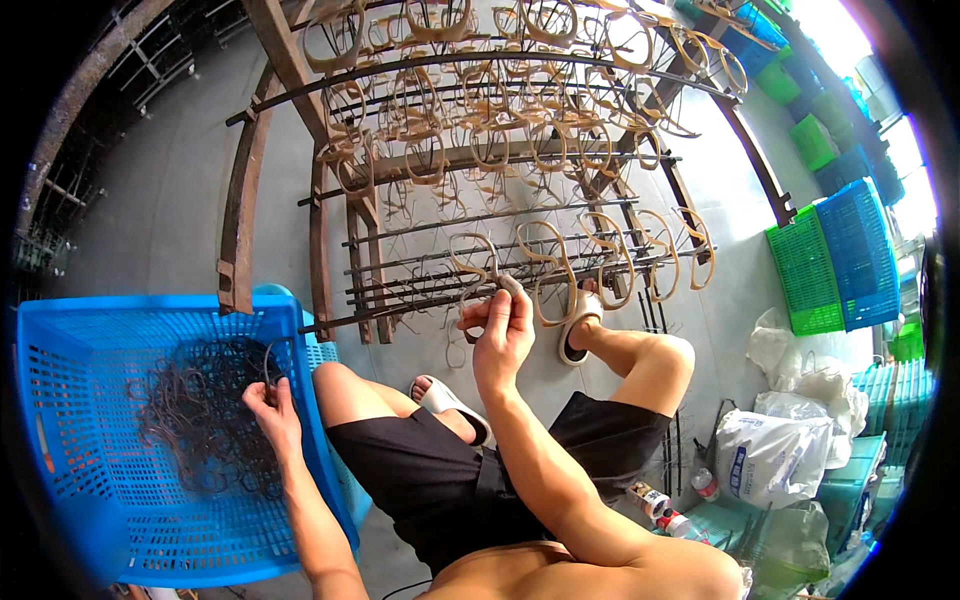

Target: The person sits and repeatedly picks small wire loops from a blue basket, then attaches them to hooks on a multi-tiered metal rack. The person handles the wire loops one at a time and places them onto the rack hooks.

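My right hand is raised in front of a rusty metal rack and pinches a thin tan loop against one of its lower rods. Several more tan loops hang in rows over the rods above. My left hand reaches into a blue plastic crate at my left, fingers closed on a dark ring from the tangled pile of dark rings lying in it. I sit with bent knees, in black shorts and white slippers.
Green and blue mesh crates stand stacked at the right and far right. White sacks and plastic bags lie by my right side, with small bottles near them. The floor is grey concrete.
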`<state>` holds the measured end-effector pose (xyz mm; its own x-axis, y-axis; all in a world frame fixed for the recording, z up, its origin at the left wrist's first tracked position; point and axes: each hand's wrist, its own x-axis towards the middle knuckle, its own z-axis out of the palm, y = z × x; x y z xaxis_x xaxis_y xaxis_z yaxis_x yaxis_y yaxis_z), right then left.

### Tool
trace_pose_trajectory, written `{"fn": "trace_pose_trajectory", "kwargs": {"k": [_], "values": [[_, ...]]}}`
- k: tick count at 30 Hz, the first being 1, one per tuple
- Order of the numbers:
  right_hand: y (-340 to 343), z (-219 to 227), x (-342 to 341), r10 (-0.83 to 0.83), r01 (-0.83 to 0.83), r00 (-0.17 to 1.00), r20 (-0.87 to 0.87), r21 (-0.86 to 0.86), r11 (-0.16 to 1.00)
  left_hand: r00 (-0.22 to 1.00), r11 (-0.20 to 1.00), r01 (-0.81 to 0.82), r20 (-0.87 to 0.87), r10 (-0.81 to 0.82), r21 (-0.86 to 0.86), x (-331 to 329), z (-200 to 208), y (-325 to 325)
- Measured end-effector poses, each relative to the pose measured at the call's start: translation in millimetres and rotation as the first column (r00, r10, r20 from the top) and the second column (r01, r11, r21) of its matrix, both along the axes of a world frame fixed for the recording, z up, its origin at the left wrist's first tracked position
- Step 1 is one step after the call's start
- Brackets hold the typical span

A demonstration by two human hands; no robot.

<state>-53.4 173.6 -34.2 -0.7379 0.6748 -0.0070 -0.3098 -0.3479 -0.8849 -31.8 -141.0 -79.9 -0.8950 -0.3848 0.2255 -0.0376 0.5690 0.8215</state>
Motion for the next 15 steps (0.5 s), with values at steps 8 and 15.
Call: {"fn": "trace_pose_trajectory", "kwargs": {"k": [8,15], "values": [[2.1,-7.8,-6.5,-0.072,0.046,0.991,-0.115,-0.217,0.975,0.997,1.000,0.020,0.075,-0.021,0.018,11.2,-14.7,-7.7],[0.3,0.3,-4.4,0.017,-0.023,0.999,-0.044,-0.139,0.990,0.995,0.999,0.006,0.095,-0.010,0.043,11.9,-12.3,-4.4]]}}
